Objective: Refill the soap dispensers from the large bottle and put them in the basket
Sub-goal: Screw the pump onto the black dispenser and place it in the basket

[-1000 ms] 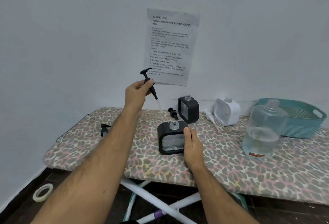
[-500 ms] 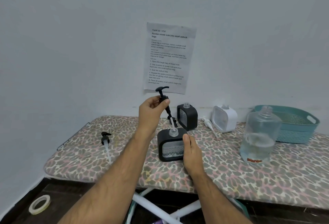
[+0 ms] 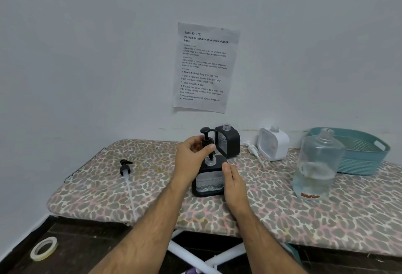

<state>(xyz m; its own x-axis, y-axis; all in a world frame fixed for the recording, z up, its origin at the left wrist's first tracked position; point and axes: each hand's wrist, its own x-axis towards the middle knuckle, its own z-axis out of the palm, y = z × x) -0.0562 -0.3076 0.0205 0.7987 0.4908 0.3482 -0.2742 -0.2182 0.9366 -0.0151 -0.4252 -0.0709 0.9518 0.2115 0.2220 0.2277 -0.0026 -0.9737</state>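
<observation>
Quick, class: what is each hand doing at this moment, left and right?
Left hand: pinches the black pump head over the near black dispenser.
Right hand: rests against that dispenser's side, fingers fairly straight.

A plain pale wall carries a printed paper sheet. A leopard-print ironing board stands over dark floor
</observation>
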